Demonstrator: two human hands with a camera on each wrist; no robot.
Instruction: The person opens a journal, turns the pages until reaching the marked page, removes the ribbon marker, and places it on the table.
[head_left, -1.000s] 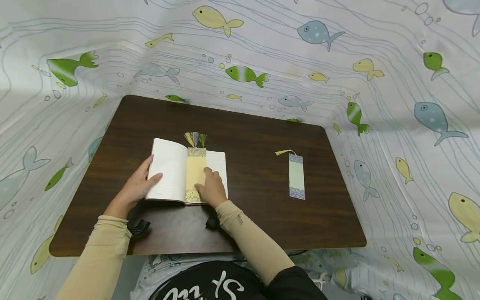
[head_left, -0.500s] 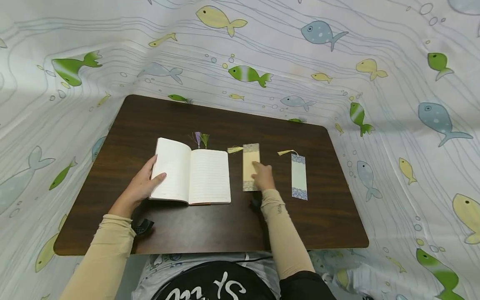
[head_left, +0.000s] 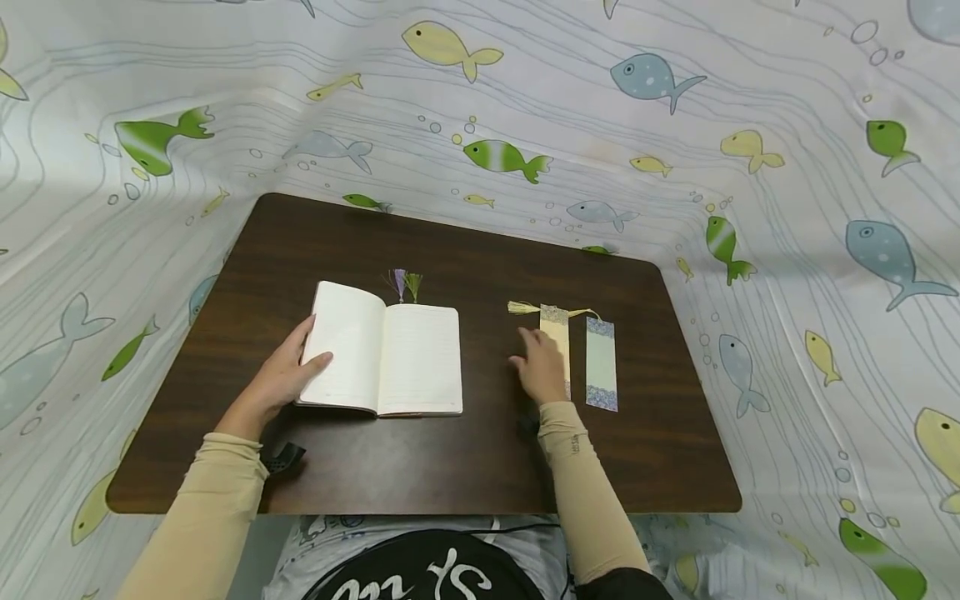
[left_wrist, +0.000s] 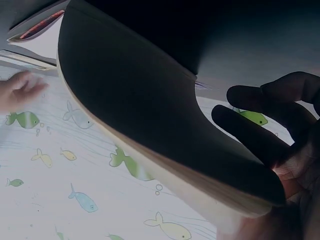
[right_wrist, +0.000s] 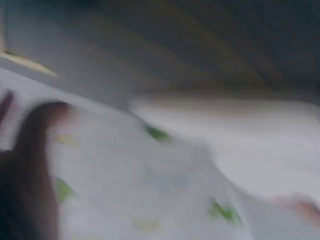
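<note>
An open notebook [head_left: 422, 358] with lined white pages lies on the left half of the table. My left hand [head_left: 283, 375] grips its left side, thumb on the page; the left wrist view shows the fingers [left_wrist: 255, 130] behind the dark cover [left_wrist: 130, 95]. A yellow bookmark [head_left: 556, 323] with a patterned band and pale tassel lies to the right, partly covered by my right hand [head_left: 542, 367]. That hand's fingers are loosely bent and point left, with nothing between them. Close beside is a pale green bookmark [head_left: 601, 364] with blue patterned ends.
A purple tassel [head_left: 400, 283] and a green tassel [head_left: 413, 286] stick out past the notebook's top edge. The dark wooden table [head_left: 465, 467] ends against a fish-print cloth [head_left: 525, 108] at the back and sides.
The yellow bookmark has gone from the notebook's right page to the table beside the pale green bookmark, carried rightward by my right hand, which has let go. My left hand stays on the notebook.
</note>
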